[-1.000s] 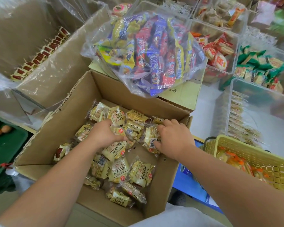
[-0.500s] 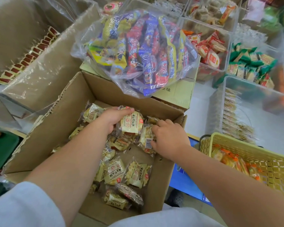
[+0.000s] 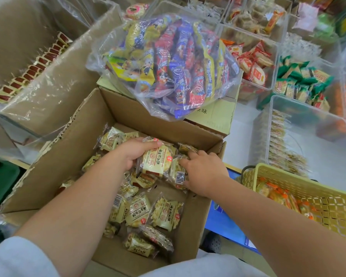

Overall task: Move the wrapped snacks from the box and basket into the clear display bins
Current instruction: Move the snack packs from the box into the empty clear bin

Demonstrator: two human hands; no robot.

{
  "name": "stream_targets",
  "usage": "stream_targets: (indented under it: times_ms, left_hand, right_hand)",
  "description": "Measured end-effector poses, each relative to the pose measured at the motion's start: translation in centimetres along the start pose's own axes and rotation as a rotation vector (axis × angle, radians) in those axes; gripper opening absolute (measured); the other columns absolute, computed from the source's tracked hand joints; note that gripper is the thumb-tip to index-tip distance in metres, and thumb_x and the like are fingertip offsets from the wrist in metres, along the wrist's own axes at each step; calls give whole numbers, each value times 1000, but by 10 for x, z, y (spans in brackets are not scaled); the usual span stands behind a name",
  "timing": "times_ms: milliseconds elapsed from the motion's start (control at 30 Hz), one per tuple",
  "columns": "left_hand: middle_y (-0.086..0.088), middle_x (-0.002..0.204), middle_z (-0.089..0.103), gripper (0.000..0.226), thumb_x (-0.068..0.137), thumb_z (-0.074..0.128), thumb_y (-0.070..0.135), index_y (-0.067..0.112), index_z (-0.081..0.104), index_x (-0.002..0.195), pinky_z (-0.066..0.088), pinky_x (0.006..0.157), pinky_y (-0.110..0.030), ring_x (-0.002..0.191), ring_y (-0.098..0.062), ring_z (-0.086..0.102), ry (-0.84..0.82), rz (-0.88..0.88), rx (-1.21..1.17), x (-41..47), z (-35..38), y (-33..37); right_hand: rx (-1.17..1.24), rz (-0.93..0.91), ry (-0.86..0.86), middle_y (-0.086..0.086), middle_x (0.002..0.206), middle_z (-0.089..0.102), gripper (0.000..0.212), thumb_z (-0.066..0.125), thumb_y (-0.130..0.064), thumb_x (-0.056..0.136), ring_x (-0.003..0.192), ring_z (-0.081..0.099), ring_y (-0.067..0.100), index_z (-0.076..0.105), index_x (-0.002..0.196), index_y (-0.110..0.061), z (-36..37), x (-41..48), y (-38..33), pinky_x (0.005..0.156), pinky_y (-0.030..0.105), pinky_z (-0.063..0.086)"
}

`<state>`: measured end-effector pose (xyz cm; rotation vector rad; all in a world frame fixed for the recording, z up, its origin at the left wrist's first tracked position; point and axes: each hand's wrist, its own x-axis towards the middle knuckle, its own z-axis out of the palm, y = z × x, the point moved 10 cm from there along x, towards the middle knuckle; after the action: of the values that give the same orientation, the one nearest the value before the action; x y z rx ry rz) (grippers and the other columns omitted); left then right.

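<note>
Head cam: both hands are down in the cardboard box at 6 o'clock. Left hand grips a cream biscuit packet, thumb across its top edge, fingers curled under. Right hand, just beside it at its 3 o'clock, has fingers curled onto a barcode packet w/ thumb on the wrapper, so it's gripping too. More wrapped snacks lie loose on the box floor twd 6. Yellow basket at 4 o'clock holds orange-wrapped snacks. Clear display bin at 3 o'clock, packets stacked along its left wall. Clear bag of mixed snacks sits on a closed carton at 12.
</note>
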<state>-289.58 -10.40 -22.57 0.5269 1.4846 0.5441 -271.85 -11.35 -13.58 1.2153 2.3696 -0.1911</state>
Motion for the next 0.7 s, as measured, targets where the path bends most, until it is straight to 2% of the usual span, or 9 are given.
stream_targets:
  times_ms: [33, 100, 167, 267, 367, 433, 600, 700]
  left_hand:
    - [-15, 134, 68, 126, 42, 100, 55, 10, 49, 148, 42, 114, -56, 126, -34, 63, -29, -8, -14, 0, 3, -1]
    - [-13, 114, 78, 91, 57, 96, 46, 9, 63, 133, 53, 105, -52, 108, -31, 74, -74, -10, -3, -1, 13, 1]
    - [-11, 101, 80, 60, 73, 89, 37, 10, 67, 121, 60, 90, -44, 94, -26, 78, -96, -8, 25, 2, 22, 5]
    - [-11, 99, 80, 45, 84, 84, 34, 9, 68, 118, 62, 78, -40, 90, -26, 79, -110, -33, 46, 6, 27, 6]
    - [-13, 105, 80, 55, 77, 86, 38, 10, 69, 121, 63, 74, -39, 95, -28, 78, -150, -56, 19, 3, 28, 5]
    - [-13, 107, 79, 67, 66, 87, 42, 10, 68, 122, 62, 77, -40, 98, -28, 78, -167, -61, 20, -1, 28, 5]
    - [-15, 105, 79, 83, 58, 91, 40, 4, 64, 128, 58, 95, -49, 97, -31, 77, -103, -26, -14, -7, 17, 2]
    - [-14, 123, 73, 106, 54, 95, 48, 9, 52, 143, 50, 107, -54, 113, -34, 70, 32, 57, -4, -21, 2, 5]
  right_hand:
    - [-5, -4, -9, 3, 126, 59, 52, 61, -48, 91, 112, 55, 28, 47, 139, -31, 0, 0, -1, 88, 43, 45]
    - [-16, -5, -19, 1, 123, 62, 53, 62, -47, 90, 109, 57, 27, 47, 138, -31, 1, 0, -2, 87, 42, 46]
    - [-17, 6, -17, 0, 119, 63, 53, 63, -47, 88, 106, 58, 27, 47, 136, -30, 1, 0, 0, 84, 42, 46]
    - [-6, 26, 1, 1, 116, 64, 59, 64, -49, 86, 104, 58, 26, 45, 138, -27, 2, 1, 3, 81, 41, 45]
    - [-9, 51, 7, 4, 124, 63, 73, 63, -57, 86, 110, 57, 28, 41, 146, -19, 4, 2, 7, 86, 42, 46]
    - [-20, 65, -5, 5, 128, 61, 73, 61, -58, 88, 114, 55, 29, 43, 145, -16, 5, 2, 9, 90, 43, 46]
    - [-67, 50, -61, 5, 116, 61, 37, 56, -50, 96, 106, 53, 28, 63, 120, -22, 6, 1, 7, 88, 42, 42]
    - [-99, 32, -75, 4, 114, 61, 29, 54, -45, 99, 105, 52, 27, 64, 117, -25, 7, 0, 5, 87, 43, 42]
